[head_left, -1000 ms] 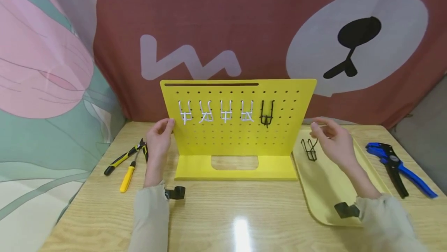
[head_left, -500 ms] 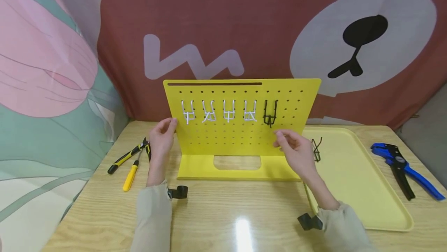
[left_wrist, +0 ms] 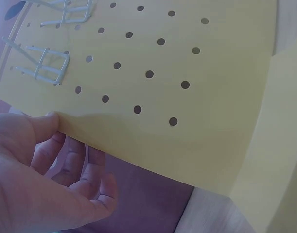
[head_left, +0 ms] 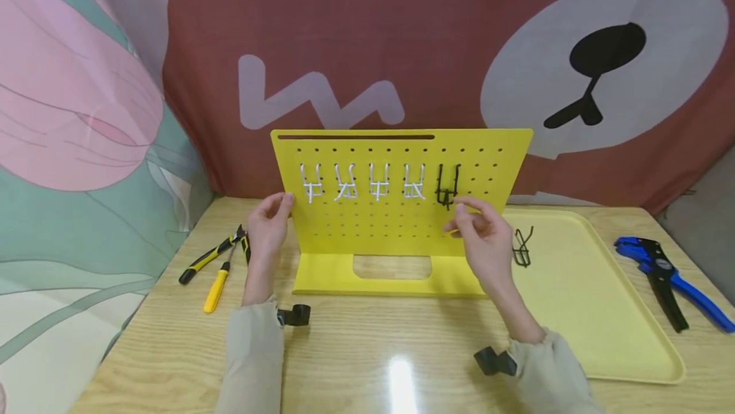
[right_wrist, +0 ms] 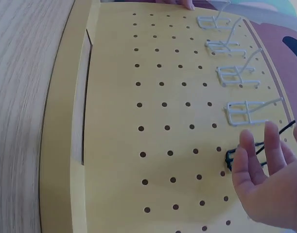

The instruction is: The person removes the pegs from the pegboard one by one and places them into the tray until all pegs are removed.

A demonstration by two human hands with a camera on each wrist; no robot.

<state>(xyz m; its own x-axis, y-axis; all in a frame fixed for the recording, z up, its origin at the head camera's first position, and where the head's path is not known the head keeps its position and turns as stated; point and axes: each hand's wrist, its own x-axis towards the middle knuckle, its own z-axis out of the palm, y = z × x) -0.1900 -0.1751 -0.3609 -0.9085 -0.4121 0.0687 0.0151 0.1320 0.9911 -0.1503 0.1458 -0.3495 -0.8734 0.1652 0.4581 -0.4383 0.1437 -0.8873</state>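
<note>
A yellow pegboard (head_left: 379,245) stands upright on its base. Along its upper part hang several white wire hooks (head_left: 379,185) and, at the right end of that row, one black wire hook (head_left: 446,193). My left hand (head_left: 268,228) grips the board's left edge, thumb at the front and fingers behind, as the left wrist view shows. My right hand (head_left: 487,242) is at the lower end of the black hook, fingers loosely bent; in the right wrist view its fingers cover part of that hook. Whether they touch it I cannot tell.
To the right is a pale yellow tray (head_left: 597,312) with another black wire hook (head_left: 521,256) at its left side. Blue and black wire strippers (head_left: 660,267) lie beyond it. Black-yellow pliers (head_left: 209,259) and a yellow-handled screwdriver (head_left: 215,289) lie at the left.
My right hand has moved left from above the tray to the pegboard, then up to the mounted black hook. My left hand has stayed on the board's edge.
</note>
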